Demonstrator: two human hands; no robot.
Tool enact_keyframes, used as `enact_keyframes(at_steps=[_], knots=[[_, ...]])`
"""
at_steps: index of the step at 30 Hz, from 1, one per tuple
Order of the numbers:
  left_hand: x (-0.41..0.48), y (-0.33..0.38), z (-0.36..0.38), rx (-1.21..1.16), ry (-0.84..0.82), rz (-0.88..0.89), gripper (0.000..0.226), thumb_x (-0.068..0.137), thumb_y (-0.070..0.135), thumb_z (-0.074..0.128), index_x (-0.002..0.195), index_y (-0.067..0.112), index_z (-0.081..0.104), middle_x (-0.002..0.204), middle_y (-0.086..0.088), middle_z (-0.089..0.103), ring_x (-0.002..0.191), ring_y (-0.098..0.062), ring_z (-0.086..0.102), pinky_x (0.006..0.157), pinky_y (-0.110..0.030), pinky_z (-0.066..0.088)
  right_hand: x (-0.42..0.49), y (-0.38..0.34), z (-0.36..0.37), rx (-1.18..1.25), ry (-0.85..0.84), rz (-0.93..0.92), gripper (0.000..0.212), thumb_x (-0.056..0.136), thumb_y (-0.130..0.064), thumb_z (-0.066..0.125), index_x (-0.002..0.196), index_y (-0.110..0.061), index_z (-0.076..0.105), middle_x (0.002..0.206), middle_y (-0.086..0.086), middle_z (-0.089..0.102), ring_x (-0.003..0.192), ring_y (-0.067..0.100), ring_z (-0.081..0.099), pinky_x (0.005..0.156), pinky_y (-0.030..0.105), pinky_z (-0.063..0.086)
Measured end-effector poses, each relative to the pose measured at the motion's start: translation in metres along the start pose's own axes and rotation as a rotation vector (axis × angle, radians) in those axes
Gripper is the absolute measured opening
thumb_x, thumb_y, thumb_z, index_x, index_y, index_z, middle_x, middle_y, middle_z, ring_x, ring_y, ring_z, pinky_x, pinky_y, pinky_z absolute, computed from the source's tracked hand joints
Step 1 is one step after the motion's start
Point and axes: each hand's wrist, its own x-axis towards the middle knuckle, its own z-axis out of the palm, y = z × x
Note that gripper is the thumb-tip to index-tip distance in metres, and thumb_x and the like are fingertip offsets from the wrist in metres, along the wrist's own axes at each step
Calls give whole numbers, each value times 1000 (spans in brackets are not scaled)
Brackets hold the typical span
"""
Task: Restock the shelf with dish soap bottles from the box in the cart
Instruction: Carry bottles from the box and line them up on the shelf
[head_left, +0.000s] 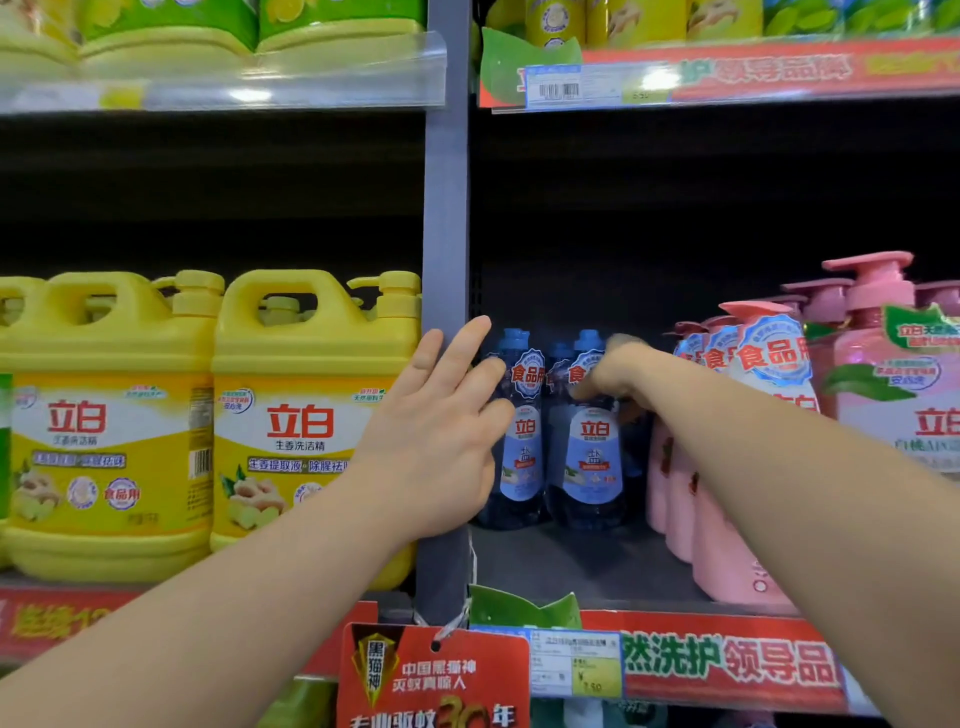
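Observation:
Two dark blue dish soap bottles stand upright at the back of the middle shelf (571, 566): the left bottle (521, 452) and the right bottle (595, 462). More blue caps show behind them. My left hand (441, 431) is open, its palm against the grey shelf upright (445, 208) and its fingertips close to the left bottle. My right hand (615, 371) reaches deep into the shelf at the neck of the right bottle. It is blurred and its fingers curl downward, so its grip is unclear. The box and the cart are out of view.
Pink pump bottles (727, 519) crowd the shelf's right side. Large yellow jugs (311, 415) fill the bay to the left of the upright. Bare shelf floor lies in front of the blue bottles. A red hanging tag (431, 675) and a price label (576, 662) sit at the shelf edge.

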Motion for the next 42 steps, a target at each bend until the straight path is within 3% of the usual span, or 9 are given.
enact_keyframes(at_steps=[3,7,14,17,19,22,25,31,42], knots=[[0,0,-1,21,7,6,35,71,26,43,87,16,73,113,-10,67,128,-40,46,109,-54,30,7,4,5,-1,33,30,42,76,-19,75,106,0,53,99,15,60,100,29,64,84,37,55],[0,1,0,22,28,10,32,70,26,46,85,17,73,112,-9,68,128,-39,47,107,-53,33,10,4,7,-102,29,50,52,80,-23,73,120,3,53,117,15,63,103,27,63,82,30,52],[0,0,2,29,25,9,32,72,26,45,86,16,72,113,-10,67,130,-38,44,110,-52,28,16,-2,-2,-212,-4,32,41,81,-22,69,114,2,60,120,15,63,105,25,63,85,30,51],[0,1,2,25,29,11,31,72,26,45,85,16,72,113,-10,67,131,-38,44,110,-52,28,24,-8,-2,-20,218,5,64,77,-28,74,129,-5,47,133,14,50,116,31,55,91,37,49],[0,1,2,25,32,11,31,72,26,44,85,16,71,113,-10,67,130,-38,44,109,-53,29,26,-16,-2,136,366,-213,58,81,-37,68,132,-19,46,137,9,44,120,29,50,89,38,46],[0,1,2,18,35,9,33,73,27,43,86,15,71,113,-11,67,129,-39,45,110,-53,27,24,-28,7,166,106,-485,50,86,-41,61,132,-26,48,137,3,49,118,20,51,81,28,42],[0,1,1,7,33,2,34,73,26,43,87,14,71,114,-12,67,130,-40,44,110,-51,21,23,-32,17,116,-155,-473,64,86,-41,61,142,-30,34,142,5,43,117,23,53,79,29,46],[0,1,2,4,14,-4,32,73,27,43,83,14,70,111,-11,67,130,-40,44,110,-51,20,28,-34,28,177,-46,-449,57,83,-36,66,134,-28,41,135,5,45,109,24,53,69,34,52],[0,1,0,-11,2,-6,33,71,29,43,83,16,71,110,-10,68,129,-38,46,110,-50,21,39,-37,26,-7,73,-394,61,85,-49,58,138,-24,42,141,6,47,121,24,51,89,30,42]])
